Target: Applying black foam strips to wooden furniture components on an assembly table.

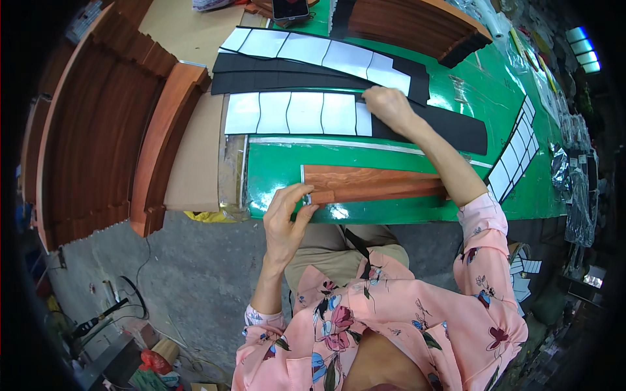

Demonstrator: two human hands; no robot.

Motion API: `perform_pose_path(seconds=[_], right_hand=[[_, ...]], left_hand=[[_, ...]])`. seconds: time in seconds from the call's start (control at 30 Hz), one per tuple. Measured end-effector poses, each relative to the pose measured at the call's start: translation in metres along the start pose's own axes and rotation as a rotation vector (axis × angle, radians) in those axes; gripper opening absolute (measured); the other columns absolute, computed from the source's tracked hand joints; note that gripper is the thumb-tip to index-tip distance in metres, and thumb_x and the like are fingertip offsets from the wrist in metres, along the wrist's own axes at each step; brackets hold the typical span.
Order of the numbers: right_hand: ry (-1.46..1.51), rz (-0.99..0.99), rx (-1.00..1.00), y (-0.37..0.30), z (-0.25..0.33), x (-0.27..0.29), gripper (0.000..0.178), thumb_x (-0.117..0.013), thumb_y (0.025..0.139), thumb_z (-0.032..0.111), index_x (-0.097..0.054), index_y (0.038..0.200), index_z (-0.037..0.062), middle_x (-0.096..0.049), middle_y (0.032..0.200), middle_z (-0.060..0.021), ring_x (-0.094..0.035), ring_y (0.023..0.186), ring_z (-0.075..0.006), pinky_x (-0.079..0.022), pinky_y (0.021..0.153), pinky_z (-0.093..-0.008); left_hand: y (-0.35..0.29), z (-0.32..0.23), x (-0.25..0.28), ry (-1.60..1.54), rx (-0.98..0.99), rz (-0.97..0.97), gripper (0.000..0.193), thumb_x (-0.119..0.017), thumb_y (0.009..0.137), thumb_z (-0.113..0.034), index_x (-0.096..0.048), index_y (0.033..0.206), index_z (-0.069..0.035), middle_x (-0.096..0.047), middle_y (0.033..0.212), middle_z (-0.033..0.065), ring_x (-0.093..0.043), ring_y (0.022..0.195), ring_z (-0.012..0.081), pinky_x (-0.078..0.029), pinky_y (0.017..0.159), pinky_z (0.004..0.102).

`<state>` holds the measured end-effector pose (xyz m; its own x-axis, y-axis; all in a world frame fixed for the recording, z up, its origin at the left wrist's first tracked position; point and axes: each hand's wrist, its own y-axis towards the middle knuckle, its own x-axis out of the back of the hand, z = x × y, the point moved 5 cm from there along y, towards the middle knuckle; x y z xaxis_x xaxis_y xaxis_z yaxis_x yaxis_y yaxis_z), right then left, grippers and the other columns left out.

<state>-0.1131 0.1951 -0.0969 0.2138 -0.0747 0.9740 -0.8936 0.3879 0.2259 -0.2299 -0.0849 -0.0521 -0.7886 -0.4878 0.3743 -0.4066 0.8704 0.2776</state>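
My left hand pinches the left end of a long reddish wood-grain strip that lies flat on the green table. My right hand reaches across the strip to a black sheet carrying a row of white backed patches, its fingertips curled on the right end of that row. A second black sheet with white patches lies behind it.
Curved wood-grain panels are stacked at the left beside a cardboard box. More wood strips sit at the back. A phone lies at the far edge. White patches line the table's right side. Cables and tools lie on the concrete floor.
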Motion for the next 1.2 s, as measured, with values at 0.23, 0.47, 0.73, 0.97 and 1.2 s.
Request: perform_pose_path(seconds=[0.23,0.47,0.73,0.97,1.2], right_hand=[[1.241,0.157,-0.755,-0.021,-0.003,0.045,0.028,-0.044,0.098,0.023,-0.055,0.106,-0.0019,-0.063,0.096,-0.0106,-0.062,0.084,-0.0135,-0.053,0.075,-0.0252],[1.691,0.105,-0.623,-0.063,0.102,0.094,0.028,-0.051,0.095,0.014,-0.057,0.115,-0.0048,-0.061,0.097,-0.0063,-0.059,0.086,-0.0104,-0.054,0.079,-0.0268],[1.072,0.016,-0.379,-0.071,0.166,0.101,0.021,-0.061,0.084,0.005,-0.063,0.104,-0.0009,-0.062,0.098,-0.0076,-0.06,0.083,-0.0155,-0.048,0.071,-0.0296],[0.641,-0.247,-0.25,-0.067,0.186,0.109,0.02,-0.068,0.075,0.004,-0.062,0.094,0.0011,-0.057,0.096,-0.0089,-0.059,0.086,-0.024,-0.049,0.069,-0.0333],[0.518,-0.287,-0.215,-0.064,0.19,0.108,0.022,-0.07,0.07,0.002,-0.062,0.091,0.0024,-0.057,0.095,-0.0069,-0.059,0.085,-0.0241,-0.049,0.066,-0.0345]], left_hand=[[0.003,-0.001,0.002,-0.029,0.011,-0.018,0.029,-0.068,0.076,-0.001,-0.063,0.105,-0.001,-0.064,0.1,0.0116,-0.061,0.091,0.0217,-0.046,0.08,0.0306],[-0.002,0.006,0.003,-0.101,0.052,-0.026,0.029,-0.07,0.078,-0.008,-0.064,0.105,-0.003,-0.064,0.099,0.0098,-0.058,0.087,0.019,-0.046,0.077,0.0295],[-0.002,0.008,0.001,-0.227,0.054,-0.044,0.027,-0.073,0.076,-0.011,-0.064,0.1,-0.003,-0.063,0.098,0.008,-0.057,0.084,0.0174,-0.045,0.075,0.029],[0.0,0.011,0.001,-0.214,0.002,-0.036,0.025,-0.071,0.078,-0.011,-0.063,0.1,-0.002,-0.062,0.099,0.0083,-0.059,0.088,0.018,-0.046,0.075,0.0295],[0.002,0.013,-0.001,-0.264,-0.001,-0.043,0.024,-0.071,0.074,-0.005,-0.062,0.096,-0.002,-0.063,0.095,0.01,-0.06,0.087,0.0242,-0.048,0.073,0.0329]])
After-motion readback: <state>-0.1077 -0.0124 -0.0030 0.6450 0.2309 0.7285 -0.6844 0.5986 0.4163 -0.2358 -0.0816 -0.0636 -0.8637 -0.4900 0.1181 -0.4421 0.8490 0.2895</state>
